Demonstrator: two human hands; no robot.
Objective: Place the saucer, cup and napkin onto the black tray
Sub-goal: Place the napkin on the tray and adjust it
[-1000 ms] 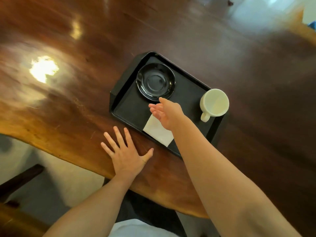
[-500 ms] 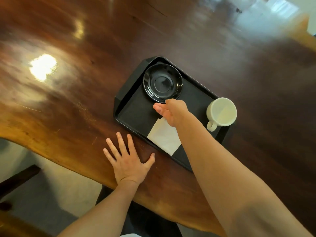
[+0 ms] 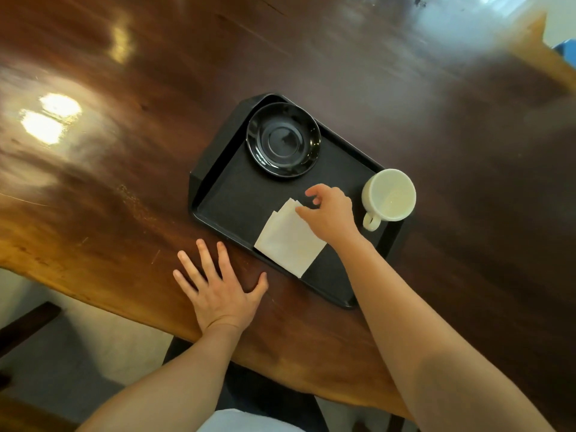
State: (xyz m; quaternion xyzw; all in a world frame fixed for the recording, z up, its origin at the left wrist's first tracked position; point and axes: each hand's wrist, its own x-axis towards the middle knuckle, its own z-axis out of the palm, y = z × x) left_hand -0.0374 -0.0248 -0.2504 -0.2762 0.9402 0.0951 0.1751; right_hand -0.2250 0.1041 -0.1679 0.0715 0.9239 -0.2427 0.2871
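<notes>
The black tray (image 3: 237, 194) lies at an angle on the wooden table (image 3: 343, 57), one long edge toward the person; all three things sit on it. The black saucer (image 3: 283, 139) rests in the far left corner, empty, just inside the rim; the white cup (image 3: 389, 194) stands upright at the right end, its mouth open to the camera and its handle pointing toward the near edge; the folded white napkin (image 3: 288, 240) lies flat along the near edge, one corner reaching onto the rim, between saucer and cup but touching neither. The right hand (image 3: 332, 213) is over the tray at the far corner of the napkin; its fingertips (image 3: 300, 209) touch that corner while the forefinger curls above, clear of it; the fingers are loosely bent and parted, and whether they pinch the paper or only rest on it I cannot tell. The left hand (image 3: 218, 286) lies flat on the table just beside the near edge of the tray, palm down, fingers spread wide, holding nothing; both bare forearms reach in from the bottom of the view.
</notes>
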